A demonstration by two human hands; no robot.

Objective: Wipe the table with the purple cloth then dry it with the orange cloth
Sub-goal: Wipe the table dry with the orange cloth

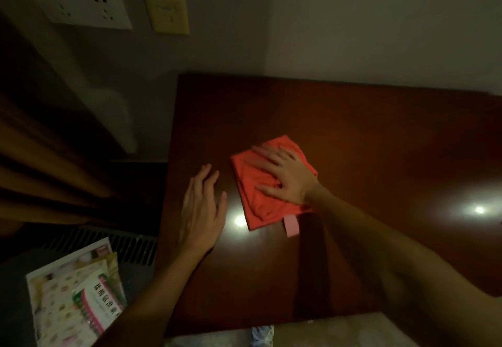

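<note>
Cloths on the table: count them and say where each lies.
1. The orange cloth lies near the middle of the table, flat under the right hand. No purple cloth shows on the table; it may be out of view.

The desk (pixel 353 134) is showing a dark, glossy reddish brown, with white light spots glaring off it. The cloth (pixel 252 183) is glowing orange-red, a pale pink tag (pixel 292 225) trailing from its edge. The wall (pixel 353 20) is looking grey, carrying a white socket plate (pixel 78 4) and a yellowish plate (pixel 167 13). Floral-patterned packets (pixel 70 297) are lying lower left.
</note>
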